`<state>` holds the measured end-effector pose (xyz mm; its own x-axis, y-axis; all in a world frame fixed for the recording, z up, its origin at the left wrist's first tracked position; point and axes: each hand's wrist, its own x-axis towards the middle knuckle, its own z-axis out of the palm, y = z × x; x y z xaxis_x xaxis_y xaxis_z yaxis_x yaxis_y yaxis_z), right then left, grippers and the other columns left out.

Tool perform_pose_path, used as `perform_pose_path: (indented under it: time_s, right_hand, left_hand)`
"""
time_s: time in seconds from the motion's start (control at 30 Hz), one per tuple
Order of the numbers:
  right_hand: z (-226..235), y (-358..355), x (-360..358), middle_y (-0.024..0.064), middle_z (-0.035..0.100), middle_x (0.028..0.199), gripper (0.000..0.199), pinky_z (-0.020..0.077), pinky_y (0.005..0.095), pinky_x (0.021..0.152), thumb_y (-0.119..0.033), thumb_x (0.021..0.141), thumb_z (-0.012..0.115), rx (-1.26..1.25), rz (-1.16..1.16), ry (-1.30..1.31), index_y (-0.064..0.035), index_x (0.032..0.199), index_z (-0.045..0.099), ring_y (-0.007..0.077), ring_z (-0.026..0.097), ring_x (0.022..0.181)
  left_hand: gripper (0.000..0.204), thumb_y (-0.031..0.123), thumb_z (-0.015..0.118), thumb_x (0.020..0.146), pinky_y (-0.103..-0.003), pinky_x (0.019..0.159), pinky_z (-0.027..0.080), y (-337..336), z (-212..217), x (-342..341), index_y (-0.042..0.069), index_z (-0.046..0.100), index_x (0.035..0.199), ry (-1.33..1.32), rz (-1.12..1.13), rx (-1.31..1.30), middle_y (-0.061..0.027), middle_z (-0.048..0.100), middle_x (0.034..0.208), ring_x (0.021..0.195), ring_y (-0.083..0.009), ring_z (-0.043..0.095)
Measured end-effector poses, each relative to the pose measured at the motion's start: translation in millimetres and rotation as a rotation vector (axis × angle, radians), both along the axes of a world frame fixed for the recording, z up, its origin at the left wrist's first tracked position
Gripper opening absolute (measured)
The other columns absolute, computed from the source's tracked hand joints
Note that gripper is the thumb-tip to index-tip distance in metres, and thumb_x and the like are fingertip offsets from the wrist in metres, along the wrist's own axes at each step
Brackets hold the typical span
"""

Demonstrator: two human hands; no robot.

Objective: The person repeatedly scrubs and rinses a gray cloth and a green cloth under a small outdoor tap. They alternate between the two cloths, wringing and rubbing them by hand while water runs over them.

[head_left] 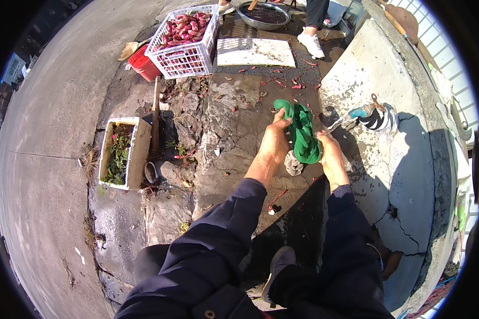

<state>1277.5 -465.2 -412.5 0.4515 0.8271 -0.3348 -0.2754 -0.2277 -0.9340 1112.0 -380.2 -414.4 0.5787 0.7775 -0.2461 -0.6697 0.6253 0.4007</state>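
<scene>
A bunched green cloth [303, 133] is in front of me, folded and twisted between my two hands. My left hand [275, 139] is closed on its left side, with the thumb near the top. At the cloth's lower right edge, my right hand [332, 154] grips it with the fingers partly hidden. Below the cloth, a small pale lumpy thing [294, 164] lies on the wet paving; its kind is unclear.
A white plastic crate [183, 63] of reddish tubers stands far left beside a red bucket [143, 65]. Nearer is a white planter box [138, 154]. A metal basin [263, 25] and a person's white shoe [311, 43] are at the back. A cracked concrete slab [370, 64] lies right.
</scene>
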Motion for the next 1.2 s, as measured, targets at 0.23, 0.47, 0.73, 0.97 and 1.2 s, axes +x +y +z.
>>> perform_pose_path:
  time_s: [0.23,0.47,0.73,0.97,1.2]
  right_hand:
    - [8,8,-12,0.0097,0.071,0.11,0.031,0.0579,0.0329,0.087,-0.013,0.098,0.065,0.148,0.008,0.217,0.0061,0.122,0.065,0.0198,0.07,0.099]
    - [22,17,-26,0.013,0.065,0.121,0.045,0.0553,0.0322,0.085,-0.005,0.095,0.053,0.006,-0.008,-0.219,0.0013,0.14,0.054,0.0194,0.065,0.105]
    - [45,18,-59,0.0274,0.047,0.15,0.103,0.0521,0.0496,0.098,-0.013,0.081,0.08,-0.12,0.375,-0.723,-0.0117,0.163,0.018,0.038,0.054,0.133]
    - [97,12,-78,0.0221,0.027,0.166,0.122,0.0242,0.0391,0.125,-0.017,0.07,0.088,0.215,0.423,-0.681,-0.0099,0.165,0.011,0.0297,0.024,0.155]
    - [107,4,-89,0.0152,0.075,0.107,0.044,0.0561,0.0324,0.084,-0.025,0.094,0.075,0.201,0.444,-0.231,0.0009,0.128,0.066,0.0185,0.073,0.093]
  left_hand:
    - [0.068,-0.005,0.062,0.088,-0.031,0.097,0.049,0,30,-3,0.007,0.041,0.152,0.25,0.12,0.18,-0.0051,0.064,0.125,0.109,-0.0164,0.063]
    - [0.044,-0.003,0.058,0.091,-0.041,0.083,0.052,6,102,-25,0.006,0.053,0.134,0.788,0.391,0.766,-0.0194,0.068,0.104,0.098,-0.0286,0.068]
    - [0.041,-0.006,0.06,0.084,-0.049,0.08,0.052,-3,188,-38,0.008,0.06,0.123,0.971,0.625,1.144,-0.0197,0.068,0.099,0.091,-0.0407,0.069]
    - [0.038,-0.006,0.058,0.096,-0.033,0.074,0.061,13,226,-50,0.002,0.051,0.132,0.102,0.271,0.744,-0.0122,0.069,0.11,0.096,-0.0262,0.074]
    - [0.047,-0.001,0.059,0.097,-0.043,0.079,0.064,13,224,-55,0.005,0.043,0.14,0.03,0.166,0.656,-0.0143,0.065,0.12,0.106,-0.0339,0.072]
